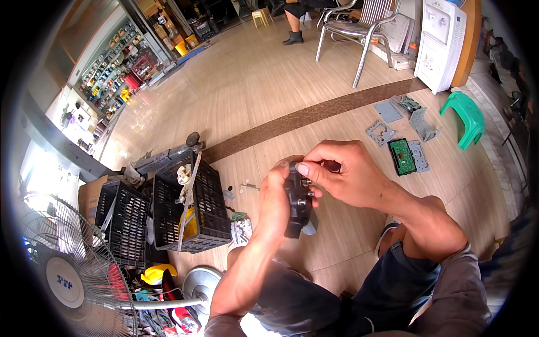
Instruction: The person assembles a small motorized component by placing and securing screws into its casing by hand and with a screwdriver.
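My left hand (273, 196) is wrapped around a black plastic part (294, 196) with shiny round metal fittings (306, 191) along its right side. It is held upright above my lap. A pale grey piece (310, 223) shows at its lower right, and I cannot tell if it is joined on. My right hand (348, 171) is closed at the top of the black part, thumb tip against it. Something small and dark reddish (332, 166) shows among the right fingers, mostly hidden. On the floor to the right lie a green circuit board in a black frame (403, 156) and grey metal plates (387, 110).
Black plastic crates (193, 224) stand at the left, a hammer (193, 139) by them. A fan (73, 275) fills the lower left. A green stool (465, 119), white water dispenser (441, 45) and metal chair (359, 28) stand at the right and back. A person's leg (293, 25) shows behind.
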Demonstrator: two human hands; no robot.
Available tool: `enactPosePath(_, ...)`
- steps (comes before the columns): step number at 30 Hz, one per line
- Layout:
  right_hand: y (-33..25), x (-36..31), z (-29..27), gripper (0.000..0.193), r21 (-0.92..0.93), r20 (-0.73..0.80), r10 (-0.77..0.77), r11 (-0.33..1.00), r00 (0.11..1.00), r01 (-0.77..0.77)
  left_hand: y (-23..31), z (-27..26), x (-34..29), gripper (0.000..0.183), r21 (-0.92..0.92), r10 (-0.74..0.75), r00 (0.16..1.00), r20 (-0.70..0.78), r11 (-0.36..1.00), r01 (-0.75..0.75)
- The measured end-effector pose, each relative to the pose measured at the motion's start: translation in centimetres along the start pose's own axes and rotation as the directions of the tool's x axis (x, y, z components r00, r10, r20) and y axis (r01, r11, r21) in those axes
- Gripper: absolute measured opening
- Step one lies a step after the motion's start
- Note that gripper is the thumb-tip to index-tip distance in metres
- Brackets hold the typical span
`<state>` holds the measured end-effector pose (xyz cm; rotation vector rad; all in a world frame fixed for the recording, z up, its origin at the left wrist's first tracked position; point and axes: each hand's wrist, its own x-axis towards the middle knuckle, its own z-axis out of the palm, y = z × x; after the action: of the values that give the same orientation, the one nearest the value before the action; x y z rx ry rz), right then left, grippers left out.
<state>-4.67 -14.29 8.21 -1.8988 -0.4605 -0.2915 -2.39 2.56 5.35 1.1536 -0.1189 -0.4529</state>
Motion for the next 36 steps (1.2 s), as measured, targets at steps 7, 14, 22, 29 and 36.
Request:
enactPosePath(7,-0.34,-0.22,0.36,0.015,0.002,-0.043,-0.024,1.000,0.999,0.024,-0.07,0.20,-0.09,0.046,-0.012,0.003,0.999,-0.037,1.000,-0.004)
enactPosePath(14,-0.42,-0.10,0.28,0.016,0.025,-0.038,-0.070,0.997,0.997,0.070,0.17,0.35,-0.12,0.046,0.013,0.001,0.999,-0.053,1.000,0.000)
enactPosePath(22,0.25,0.08,0.20,0.020,-0.041,0.022,-0.042,0.998,0.999,0.042,0.07,-0.37,-0.12,0.052,-0.003,0.004,1.000,0.006,1.000,-0.004)
enactPosePath(29,0.01,-0.05,0.50,0.014,0.037,-0.013,-0.002,0.999,1.000,0.002,0.10,0.03,-0.15,0.044,-0.025,-0.010,0.998,-0.062,1.000,0.009)
enactPosePath(36,0.05,-0.11,0.70,0.017,0.053,-0.040,-0.040,0.998,0.998,0.042,0.21,0.23,-0.33,0.040,-0.046,0.005,0.998,-0.065,0.999,-0.008)
